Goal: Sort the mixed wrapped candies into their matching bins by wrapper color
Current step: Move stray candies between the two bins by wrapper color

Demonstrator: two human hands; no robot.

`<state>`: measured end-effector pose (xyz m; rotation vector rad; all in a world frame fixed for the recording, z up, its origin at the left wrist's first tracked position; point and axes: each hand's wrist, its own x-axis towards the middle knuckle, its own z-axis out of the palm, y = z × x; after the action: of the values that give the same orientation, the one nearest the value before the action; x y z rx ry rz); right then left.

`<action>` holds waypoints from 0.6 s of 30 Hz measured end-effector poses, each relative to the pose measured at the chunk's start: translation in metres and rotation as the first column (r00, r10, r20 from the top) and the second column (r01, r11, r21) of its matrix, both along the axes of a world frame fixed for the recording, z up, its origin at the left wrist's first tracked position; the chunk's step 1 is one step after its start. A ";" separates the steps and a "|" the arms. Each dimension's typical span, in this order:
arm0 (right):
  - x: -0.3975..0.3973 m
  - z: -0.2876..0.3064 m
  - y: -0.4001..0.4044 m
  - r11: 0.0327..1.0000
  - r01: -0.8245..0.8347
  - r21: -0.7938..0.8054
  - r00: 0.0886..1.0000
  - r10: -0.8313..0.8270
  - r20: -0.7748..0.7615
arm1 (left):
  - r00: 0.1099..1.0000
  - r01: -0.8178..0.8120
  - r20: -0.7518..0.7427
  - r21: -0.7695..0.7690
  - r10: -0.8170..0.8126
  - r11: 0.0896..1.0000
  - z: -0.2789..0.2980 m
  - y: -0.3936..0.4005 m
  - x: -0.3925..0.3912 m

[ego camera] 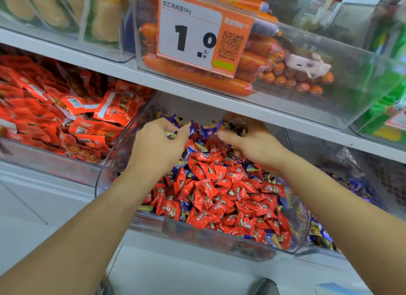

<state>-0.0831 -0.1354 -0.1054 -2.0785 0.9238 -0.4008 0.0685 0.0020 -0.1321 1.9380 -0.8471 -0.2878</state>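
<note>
Shop shelf (153, 79): both my hands, left hand (162, 138) and right hand (248, 138), pinch blue candies (208, 131) in curled fingers; the blue bin (351, 185) lies right, nearer my right hand.

The right hand (252, 141) hides its own fingertips among blue candies (208, 131). The green packets (393, 101) blur at the right edge, cut off.

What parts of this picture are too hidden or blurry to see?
- Head view: candies under the left hand and right hand, hidden by fingers.
- Small print on the price tag, too blurred.
- Bin on the right, behind the right arm.
- Shoe, cut by bottom edge.
</note>
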 end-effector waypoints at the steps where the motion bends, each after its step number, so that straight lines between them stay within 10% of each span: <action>1: -0.008 0.003 0.009 0.996 -0.025 0.087 0.996 0.018 0.083 | 0.995 0.021 -0.101 -0.050 -0.026 0.999 0.001 -0.001 -0.003; 7: -0.043 -0.011 0.057 0.973 -0.160 0.164 0.943 0.102 0.316 | 0.861 0.116 -0.462 -0.231 -0.214 0.966 -0.001 -0.015 -0.038; 13: -0.055 -0.025 0.064 0.992 -0.125 0.024 0.967 0.116 0.229 | 0.986 0.168 -0.008 -0.084 -0.169 0.982 -0.012 -0.013 -0.059; 18: -0.064 -0.016 0.062 0.997 -0.038 -0.061 0.980 0.049 0.191 | 0.980 0.201 0.038 -0.133 -0.197 0.971 -0.006 -0.016 -0.069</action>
<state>-0.1475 -0.0736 -0.1216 -2.0659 0.7594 -0.6001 -0.0005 -0.0140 -0.1383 1.7355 -1.0533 -0.3168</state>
